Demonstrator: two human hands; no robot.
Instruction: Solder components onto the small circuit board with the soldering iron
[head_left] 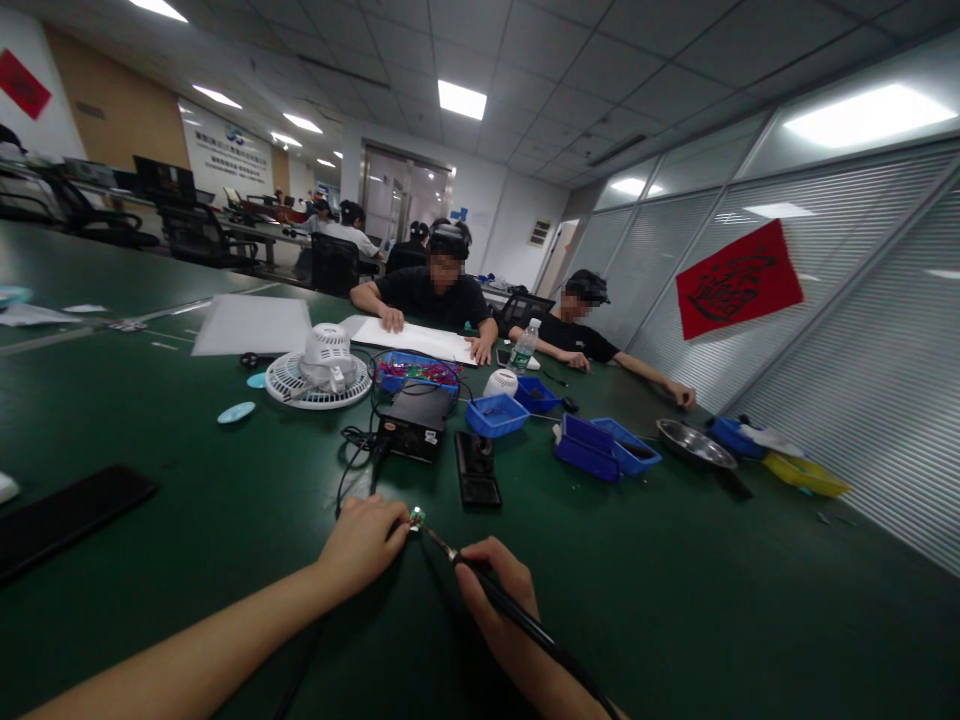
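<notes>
My right hand (pixel 501 590) is closed around the black handle of a soldering iron (pixel 517 612), whose thin tip points up and left. That tip reaches a small green circuit board (pixel 418 517); whether it touches cannot be made out. Pinched at the board's left edge are the fingers of my left hand (pixel 367 535), resting low over the green table (pixel 600 590). Just beyond stands a black soldering station (pixel 412 422) with cables at its left side. Right of it lies a black iron holder (pixel 477 470).
A white fan part (pixel 319 370) sits left of the station. Behind it is a blue tray of wires (pixel 418 372). Rightward are blue bins (pixel 496 414), a water bottle (pixel 524 345), a metal bowl (pixel 696 443) and a yellow tray (pixel 806 474). Two people sit opposite.
</notes>
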